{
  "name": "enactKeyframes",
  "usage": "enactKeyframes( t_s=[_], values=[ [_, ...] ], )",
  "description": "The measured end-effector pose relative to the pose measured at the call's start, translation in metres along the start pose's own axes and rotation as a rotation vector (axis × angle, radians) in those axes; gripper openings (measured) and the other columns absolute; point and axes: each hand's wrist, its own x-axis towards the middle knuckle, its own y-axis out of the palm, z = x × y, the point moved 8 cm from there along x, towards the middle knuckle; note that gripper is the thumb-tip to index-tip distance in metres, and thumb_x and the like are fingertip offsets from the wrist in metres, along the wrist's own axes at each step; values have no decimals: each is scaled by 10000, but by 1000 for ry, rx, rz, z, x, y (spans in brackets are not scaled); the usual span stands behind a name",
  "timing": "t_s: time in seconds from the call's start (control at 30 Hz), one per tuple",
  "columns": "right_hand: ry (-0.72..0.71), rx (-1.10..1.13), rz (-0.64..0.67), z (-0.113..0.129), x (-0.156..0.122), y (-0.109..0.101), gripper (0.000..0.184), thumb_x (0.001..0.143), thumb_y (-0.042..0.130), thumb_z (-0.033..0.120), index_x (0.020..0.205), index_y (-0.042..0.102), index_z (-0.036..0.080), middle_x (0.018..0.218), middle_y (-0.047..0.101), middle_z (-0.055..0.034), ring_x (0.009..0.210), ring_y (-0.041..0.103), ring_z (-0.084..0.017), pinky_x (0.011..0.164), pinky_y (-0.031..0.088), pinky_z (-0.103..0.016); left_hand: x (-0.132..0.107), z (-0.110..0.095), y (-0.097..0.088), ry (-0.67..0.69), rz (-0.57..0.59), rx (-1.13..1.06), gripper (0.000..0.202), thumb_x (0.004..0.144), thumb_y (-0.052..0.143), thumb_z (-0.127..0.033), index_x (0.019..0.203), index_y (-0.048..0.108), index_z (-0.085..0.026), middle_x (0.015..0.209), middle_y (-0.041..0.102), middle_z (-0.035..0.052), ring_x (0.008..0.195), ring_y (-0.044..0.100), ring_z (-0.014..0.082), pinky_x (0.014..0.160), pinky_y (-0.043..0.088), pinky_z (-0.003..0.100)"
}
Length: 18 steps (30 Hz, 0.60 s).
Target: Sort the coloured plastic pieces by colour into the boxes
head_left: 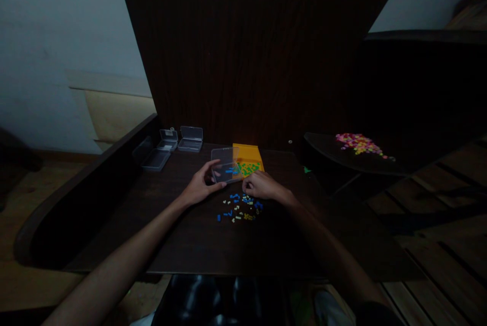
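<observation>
My left hand (200,185) grips the near left side of a small clear plastic box (225,164) with its lid up; a few blue pieces lie inside it. My right hand (261,186) rests beside the box with the fingers curled in a pinch above a scatter of small blue and yellow pieces (239,208) on the dark table (182,234). What the right fingers hold is too small to see. Just behind the box lies an orange tray (249,154) with green pieces in it.
Several other clear boxes stand open at the table's back left (155,156), (191,138). A heap of pink and yellow pieces (358,143) lies on a dark surface to the right. A dark wooden panel rises behind the table.
</observation>
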Motion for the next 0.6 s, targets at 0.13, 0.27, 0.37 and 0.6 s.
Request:
enactKeyframes(
  t_s=[0.13,0.27,0.37,0.6],
  values=[
    [10,-9,-12,-1,1,2,215,808,551,214,907,741,195,839,710,-46,753,592,-166,610,337,-238,0,0,0,-10,0,11,744,695,760,-333,1350,434,-199,1116,610,84,917,591,168,879,491,379],
    [6,2,-13,0,2,3,217,810,547,202,915,737,190,846,709,-50,753,590,-164,619,343,-236,0,-2,1,-19,8,-2,744,689,762,-329,1343,434,-197,1169,598,100,948,588,176,876,491,369],
    [-22,25,-19,1,2,1,197,798,556,174,877,736,180,800,695,-40,713,569,-150,609,333,-231,0,-4,1,-14,7,-8,739,690,763,-327,1341,436,-205,1180,599,98,954,587,176,878,489,364],
    [-153,304,-39,9,1,-29,176,814,601,191,915,736,140,570,514,50,522,409,-73,535,283,-193,0,-1,1,-28,17,-2,754,693,758,-325,1355,423,-193,1173,592,103,945,583,177,904,480,387]
  ],
)
